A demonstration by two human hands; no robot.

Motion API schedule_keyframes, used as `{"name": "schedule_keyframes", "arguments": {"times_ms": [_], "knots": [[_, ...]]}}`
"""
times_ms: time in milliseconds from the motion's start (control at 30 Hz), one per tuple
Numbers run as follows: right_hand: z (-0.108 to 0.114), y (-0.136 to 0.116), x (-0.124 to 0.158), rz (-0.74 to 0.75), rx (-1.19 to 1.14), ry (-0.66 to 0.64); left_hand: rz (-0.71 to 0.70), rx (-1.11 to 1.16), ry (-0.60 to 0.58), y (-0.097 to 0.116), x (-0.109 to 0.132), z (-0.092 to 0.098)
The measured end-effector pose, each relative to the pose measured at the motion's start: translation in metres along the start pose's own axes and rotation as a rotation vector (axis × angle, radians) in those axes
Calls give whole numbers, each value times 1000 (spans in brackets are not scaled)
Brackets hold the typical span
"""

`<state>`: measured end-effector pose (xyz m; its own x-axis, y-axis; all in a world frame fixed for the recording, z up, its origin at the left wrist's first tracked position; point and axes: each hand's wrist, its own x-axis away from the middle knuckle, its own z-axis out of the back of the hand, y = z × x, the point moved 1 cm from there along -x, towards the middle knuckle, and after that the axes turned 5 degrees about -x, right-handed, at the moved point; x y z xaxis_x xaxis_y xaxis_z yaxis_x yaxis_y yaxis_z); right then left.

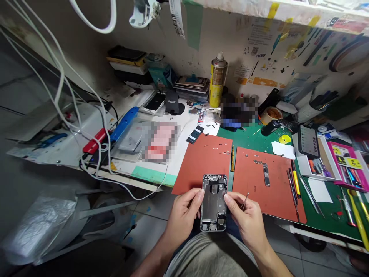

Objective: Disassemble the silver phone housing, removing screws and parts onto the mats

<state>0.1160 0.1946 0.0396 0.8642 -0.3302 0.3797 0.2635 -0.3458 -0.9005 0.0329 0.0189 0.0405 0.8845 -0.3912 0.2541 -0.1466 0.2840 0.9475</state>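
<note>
I hold an opened phone housing (213,204), its bare inner frame facing up, over my lap at the near edge of the bench. My left hand (183,213) grips its left edge with closed fingers. My right hand (245,215) pinches the right edge and also carries thin metal tweezers (246,199) between its fingers. A long narrow logic board (265,173) lies on the right red mat (268,188). A yellow-handled screwdriver (232,158) rests in the gap between the two mats.
The left red mat (206,157) bears small screws. Tweezers and pens (294,184) lie along the right mat's edge. A yellow spray can (217,80), stacked phones (192,86), a tape roll (271,114) and white cables (66,88) crowd the bench.
</note>
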Motion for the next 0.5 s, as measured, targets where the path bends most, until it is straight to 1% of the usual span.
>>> {"name": "schedule_keyframes", "arguments": {"times_ms": [67,167,267,333,433,500], "knots": [[0,-1,0,-1,-8,-3,31,31,-5,-2,1,-1],[-2,-1,0,-21,-37,-1,116,129,-24,-3,1,-4],[-3,-1,1,-75,-101,3,219,265,-45,-2,2,-9],[-5,-2,1,-112,-156,-7,263,321,-50,0,2,-11],[-8,-1,0,-130,-193,-24,288,346,-53,2,1,-12],[-9,2,-3,-108,-170,-24,282,310,-44,1,-2,-11]]}}
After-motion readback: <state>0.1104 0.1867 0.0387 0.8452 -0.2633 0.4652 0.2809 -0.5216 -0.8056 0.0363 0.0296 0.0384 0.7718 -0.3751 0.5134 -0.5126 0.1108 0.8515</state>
